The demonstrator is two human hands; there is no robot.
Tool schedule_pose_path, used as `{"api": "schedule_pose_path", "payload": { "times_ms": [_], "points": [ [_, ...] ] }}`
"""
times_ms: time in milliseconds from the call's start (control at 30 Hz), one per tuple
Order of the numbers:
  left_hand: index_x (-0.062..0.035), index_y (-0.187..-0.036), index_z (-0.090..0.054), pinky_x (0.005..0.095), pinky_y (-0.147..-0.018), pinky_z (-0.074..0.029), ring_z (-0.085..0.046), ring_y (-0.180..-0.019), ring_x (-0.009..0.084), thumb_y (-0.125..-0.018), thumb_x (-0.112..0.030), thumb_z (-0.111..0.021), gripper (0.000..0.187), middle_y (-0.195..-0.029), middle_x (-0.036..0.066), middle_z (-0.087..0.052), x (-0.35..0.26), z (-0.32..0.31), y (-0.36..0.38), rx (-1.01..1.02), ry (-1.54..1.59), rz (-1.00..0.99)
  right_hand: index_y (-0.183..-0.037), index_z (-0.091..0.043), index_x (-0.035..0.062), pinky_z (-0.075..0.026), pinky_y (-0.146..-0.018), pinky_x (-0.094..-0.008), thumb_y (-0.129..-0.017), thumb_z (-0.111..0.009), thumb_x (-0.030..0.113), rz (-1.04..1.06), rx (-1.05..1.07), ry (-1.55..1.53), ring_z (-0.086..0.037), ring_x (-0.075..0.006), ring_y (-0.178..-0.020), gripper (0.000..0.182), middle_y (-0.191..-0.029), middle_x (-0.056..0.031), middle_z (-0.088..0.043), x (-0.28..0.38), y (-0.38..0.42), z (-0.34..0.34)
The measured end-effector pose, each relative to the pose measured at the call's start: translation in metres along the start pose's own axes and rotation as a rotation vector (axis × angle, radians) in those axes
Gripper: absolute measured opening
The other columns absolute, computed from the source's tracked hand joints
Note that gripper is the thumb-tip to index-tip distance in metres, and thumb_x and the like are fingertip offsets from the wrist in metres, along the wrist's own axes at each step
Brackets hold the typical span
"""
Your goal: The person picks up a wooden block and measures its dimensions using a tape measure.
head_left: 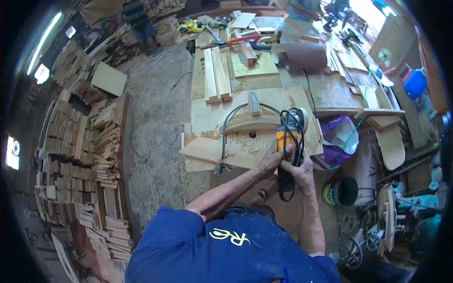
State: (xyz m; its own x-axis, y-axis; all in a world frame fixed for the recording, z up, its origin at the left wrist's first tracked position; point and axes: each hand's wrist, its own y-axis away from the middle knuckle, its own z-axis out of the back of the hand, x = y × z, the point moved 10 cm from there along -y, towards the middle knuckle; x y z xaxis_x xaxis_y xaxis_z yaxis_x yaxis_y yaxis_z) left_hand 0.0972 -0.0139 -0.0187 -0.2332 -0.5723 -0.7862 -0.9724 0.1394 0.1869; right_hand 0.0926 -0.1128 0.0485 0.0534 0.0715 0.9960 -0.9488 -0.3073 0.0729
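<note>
An angle grinder (286,137) with a yellow-orange body and a pale disc on its far right side is held up in front of me, over the bench's near edge. My left hand (271,159) is closed around its body from the left. On the right, my right hand (302,170) closes around its rear end, among loops of black cord. The black power cord (228,120) winds round the tool, and one stretch arcs left over the bench to a dark end (218,169). Exactly where each fingertip presses is hidden.
The workbench (295,96) bears a curved wooden piece (250,123), a pointed board (214,150), long planks (217,75) and a red-handled saw (243,40). Right of it are a purple sack (337,141) and a bucket (347,191). Wood stacks (66,132) line the left. Two people stand farther back.
</note>
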Motion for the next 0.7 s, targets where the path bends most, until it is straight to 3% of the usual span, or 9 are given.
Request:
{"api": "schedule_pose_path", "payload": {
  "times_ms": [67,100,200,300,367,433,500,633,700],
  "points": [
    [-0.0062,-0.146,-0.05,0.0329,-0.101,-0.052,-0.062,-0.119,0.0174,-0.108,-0.031,-0.056,0.046,-0.133,0.009,-0.063,0.005,0.008,-0.006,0.063,0.083,0.097,-0.125,-0.062,-0.0009,-0.057,-0.086,-0.0308,-0.079,-0.082,0.006,-0.069,-0.062,-0.061,-0.069,-0.0167,-0.094,0.051,-0.106,-0.0072,-0.072,-0.008,-0.015,0.006],
    [-0.0072,-0.148,-0.047,0.034,-0.107,-0.048,-0.059,-0.125,0.0172,-0.11,-0.028,-0.052,0.044,-0.136,0.01,-0.061,0.022,-0.018,-0.052,0.099,0.227,0.13,-0.121,-0.064,-0.0008,-0.057,-0.083,-0.0296,-0.08,-0.08,0.01,-0.049,-0.09,0.081,-0.069,-0.016,-0.092,0.045,-0.106,-0.0076,-0.072,-0.011,-0.049,0.058],
    [-0.0065,-0.155,-0.04,0.0352,-0.112,-0.044,-0.055,-0.131,0.0178,-0.11,-0.026,-0.051,0.05,-0.143,0.01,-0.056,-0.015,-0.02,-0.086,0.158,0.236,0.007,-0.122,-0.065,-0.0019,-0.057,-0.08,-0.0293,-0.082,-0.077,0.012,-0.1,-0.106,-0.221,-0.069,-0.0173,-0.088,0.044,-0.105,-0.009,-0.072,-0.034,-0.105,0.071],
    [-0.0057,-0.162,-0.029,0.0347,-0.118,-0.04,-0.049,-0.138,0.0211,-0.109,-0.023,-0.053,0.061,-0.153,0.012,-0.048,-0.029,-0.02,-0.102,0.125,0.207,-0.01,-0.123,-0.066,-0.0024,-0.058,-0.076,-0.0279,-0.088,-0.073,0.008,-0.115,-0.073,-0.289,-0.071,-0.0162,-0.085,0.037,-0.105,-0.0096,-0.073,-0.039,-0.156,0.089],
    [-0.0065,-0.165,-0.022,0.0351,-0.12,-0.039,-0.047,-0.142,0.0228,-0.107,-0.024,-0.058,0.07,-0.159,0.013,-0.041,-0.041,-0.017,-0.092,0.16,-0.07,0.019,-0.121,-0.068,-0.001,-0.059,-0.07,-0.0283,-0.091,-0.072,0.008,-0.092,-0.014,-0.353,-0.071,-0.0157,-0.08,0.031,-0.101,-0.0074,-0.073,-0.058,-0.199,0.095],
    [-0.0052,-0.164,-0.024,0.037,-0.12,-0.04,-0.045,-0.144,0.0245,-0.104,-0.024,-0.063,0.074,-0.162,0.014,-0.039,-0.07,-0.014,-0.057,0.124,-0.187,0.024,-0.117,-0.069,-0.0005,-0.058,-0.07,-0.0277,-0.091,-0.073,0.009,-0.125,0.036,-0.332,-0.07,-0.0142,-0.079,0.028,-0.097,-0.0051,-0.073,-0.076,-0.236,0.099],
    [-0.0045,-0.161,-0.035,0.0351,-0.117,-0.041,-0.051,-0.138,0.0215,-0.099,-0.03,-0.071,0.076,-0.154,0.014,-0.05,-0.074,-0.011,-0.02,0.232,-0.362,0.053,-0.112,-0.07,-0.0002,-0.056,-0.067,-0.0267,-0.089,-0.076,0.01,-0.142,0.009,-0.305,-0.067,-0.0122,-0.073,0.026,-0.093,-0.0033,-0.071,-0.102,-0.277,0.108],
    [-0.0062,-0.147,-0.058,0.0371,-0.115,-0.043,-0.056,-0.134,0.0231,-0.096,-0.029,-0.073,0.057,-0.144,0.012,-0.062,-0.062,0.037,0.077,0.221,-0.409,0.163,-0.114,-0.071,-0.0006,-0.055,-0.065,-0.0244,-0.086,-0.077,0.007,-0.072,0.035,-0.177,-0.066,-0.0118,-0.072,0.03,-0.091,-0.0035,-0.071,-0.1,-0.31,0.1],
    [-0.0037,-0.145,-0.059,0.0397,-0.116,-0.043,-0.055,-0.136,0.025,-0.099,-0.024,-0.071,0.052,-0.149,0.014,-0.058,-0.051,0.072,0.132,0.162,-0.43,0.274,-0.123,-0.069,-0.0008,-0.054,-0.066,-0.0241,-0.082,-0.075,0.005,-0.014,0.08,-0.125,-0.066,-0.011,-0.077,0.042,-0.097,-0.0039,-0.071,-0.111,-0.326,0.099]
  ]
}}
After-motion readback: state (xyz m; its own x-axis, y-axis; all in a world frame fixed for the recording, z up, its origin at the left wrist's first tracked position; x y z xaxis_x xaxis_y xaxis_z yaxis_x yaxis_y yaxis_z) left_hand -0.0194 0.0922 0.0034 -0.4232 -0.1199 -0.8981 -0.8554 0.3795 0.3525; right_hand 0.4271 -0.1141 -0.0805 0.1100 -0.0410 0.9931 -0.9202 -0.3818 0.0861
